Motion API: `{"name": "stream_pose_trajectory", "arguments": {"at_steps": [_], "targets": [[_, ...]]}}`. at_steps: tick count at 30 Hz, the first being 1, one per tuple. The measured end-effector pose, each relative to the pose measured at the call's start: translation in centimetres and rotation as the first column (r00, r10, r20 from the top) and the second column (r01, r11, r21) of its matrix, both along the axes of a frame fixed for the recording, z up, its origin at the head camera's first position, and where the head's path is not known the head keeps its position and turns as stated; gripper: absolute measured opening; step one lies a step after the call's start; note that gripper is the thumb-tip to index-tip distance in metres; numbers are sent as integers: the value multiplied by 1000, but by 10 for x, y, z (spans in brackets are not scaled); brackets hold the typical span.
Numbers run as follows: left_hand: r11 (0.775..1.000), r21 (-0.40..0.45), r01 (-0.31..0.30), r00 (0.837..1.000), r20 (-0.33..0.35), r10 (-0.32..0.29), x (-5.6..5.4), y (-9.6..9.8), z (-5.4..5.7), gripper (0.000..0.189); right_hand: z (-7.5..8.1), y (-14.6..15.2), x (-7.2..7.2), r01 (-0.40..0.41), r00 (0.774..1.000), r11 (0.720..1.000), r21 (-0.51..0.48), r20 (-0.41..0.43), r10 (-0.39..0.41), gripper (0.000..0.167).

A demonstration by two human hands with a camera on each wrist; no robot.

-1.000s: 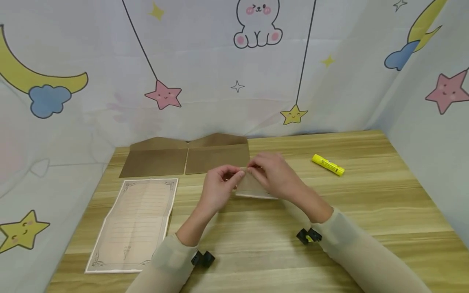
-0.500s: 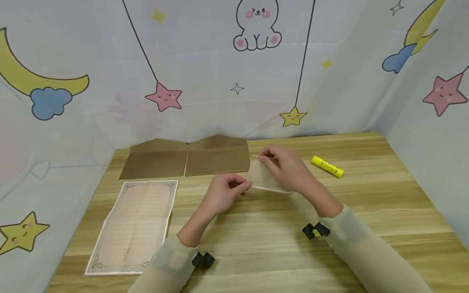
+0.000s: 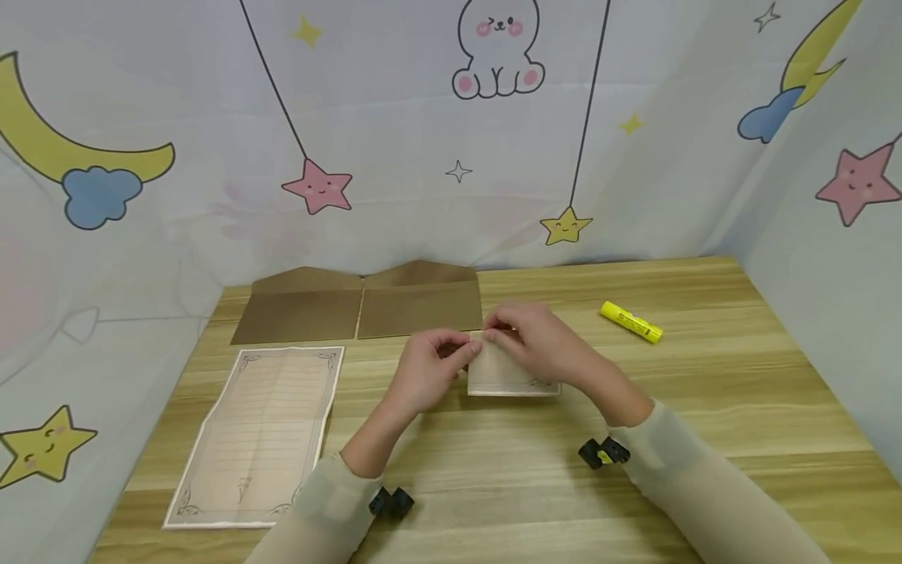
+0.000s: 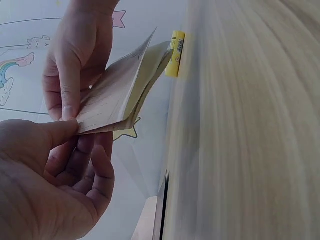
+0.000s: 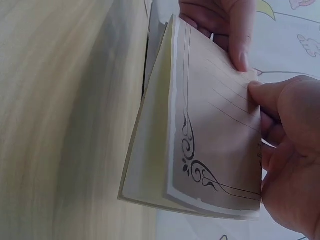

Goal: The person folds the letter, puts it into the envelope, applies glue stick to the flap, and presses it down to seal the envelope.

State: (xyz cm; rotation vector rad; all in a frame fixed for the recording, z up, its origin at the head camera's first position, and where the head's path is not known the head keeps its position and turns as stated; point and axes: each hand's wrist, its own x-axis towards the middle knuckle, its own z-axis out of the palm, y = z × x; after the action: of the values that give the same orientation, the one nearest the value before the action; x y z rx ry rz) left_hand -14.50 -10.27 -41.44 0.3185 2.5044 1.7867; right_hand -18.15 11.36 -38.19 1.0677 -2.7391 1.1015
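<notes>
A folded sheet of letter paper (image 3: pixel 503 376), lined and with a black scroll ornament in its corner, is held up off the table between both hands. My left hand (image 3: pixel 430 368) pinches its upper left corner between thumb and fingers. Along the top edge, close beside it, my right hand (image 3: pixel 539 341) pinches the paper too. In the right wrist view the folded letter paper (image 5: pixel 220 130) shows its layers gaping apart at the lower edge. The left wrist view shows the same layers of the letter paper (image 4: pixel 115 95) fanning out on the side away from the fingers.
Two brown envelopes (image 3: pixel 303 313) with raised flaps lie side by side at the back left. An unfolded, creased letter sheet (image 3: pixel 257 439) lies at the front left. A yellow glue stick (image 3: pixel 631 322) rests at the back right. Behind the wooden table (image 3: pixel 705 376) hangs a printed curtain (image 3: pixel 395 117).
The folded paper swung up and right, its left hand grip slipping to the lower corner, then came back level. Both hands now pinch its top edge close together again.
</notes>
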Motion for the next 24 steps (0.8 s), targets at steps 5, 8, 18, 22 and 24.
{"name": "stream_pose_trajectory", "arguments": {"at_steps": [5,8,18,22,24], "targets": [[996,69,-65,997,40,63,-2,-1,-2,15,-3,2,1,61,998,998,13,-3,-61,18],[976,162,-143,987,97,128,-5,-3,-4,15,-2,8,1,173,985,985,8,-5,-173,40],[850,443,-286,944,281,172,-9,-7,1,13,-16,37,-1,479,835,845,-238,419,-356,76],[823,492,-285,941,306,143,-7,-5,2,14,-22,31,8,531,714,781,-330,671,-202,70],[811,512,-283,940,317,128,-7,-4,2,15,-24,24,14,541,664,754,-373,739,-111,65]]}}
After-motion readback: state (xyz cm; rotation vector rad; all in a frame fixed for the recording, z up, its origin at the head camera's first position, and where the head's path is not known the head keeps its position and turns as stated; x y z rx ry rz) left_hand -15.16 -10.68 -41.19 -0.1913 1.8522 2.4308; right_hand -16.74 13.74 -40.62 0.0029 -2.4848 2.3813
